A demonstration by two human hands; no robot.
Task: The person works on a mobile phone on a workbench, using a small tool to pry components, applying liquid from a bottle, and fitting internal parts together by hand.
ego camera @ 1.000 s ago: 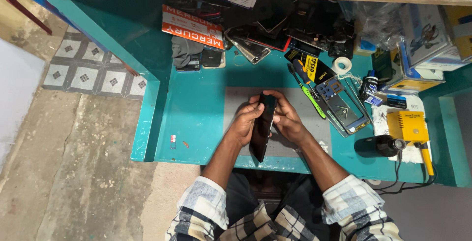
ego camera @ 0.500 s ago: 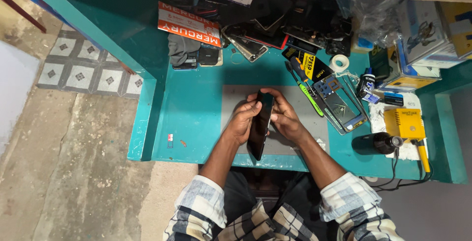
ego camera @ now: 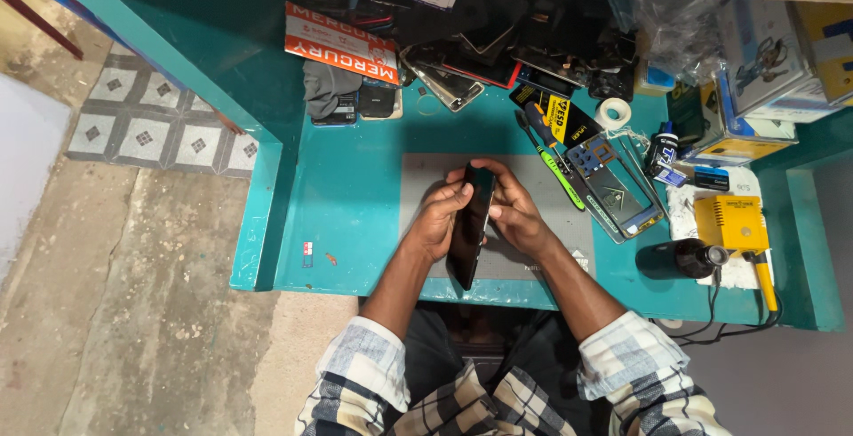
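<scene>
Bare teal desk (ego camera: 355, 214) left of the mat; tool clutter (ego camera: 613, 187) crowds right.

A checked shirt is worn — white, grey-blue and black squares. Both sleeves are rolled back above the forearms, which are left bare, as are the left hand (ego camera: 442, 221) and right hand (ego camera: 518, 214). Dark trousers are seen below — no rings or watch discernible.

The left hand (ego camera: 442, 216) and the right hand (ego camera: 515, 214) gripped a dark phone (ego camera: 471, 227) from both sides, above a grey mat (ego camera: 533, 254) on the teal table (ego camera: 346, 205). A green-handled screwdriver (ego camera: 551, 162) lay just right of the hands, and a yellow box-shaped device (ego camera: 730, 223) stood further right.
</scene>
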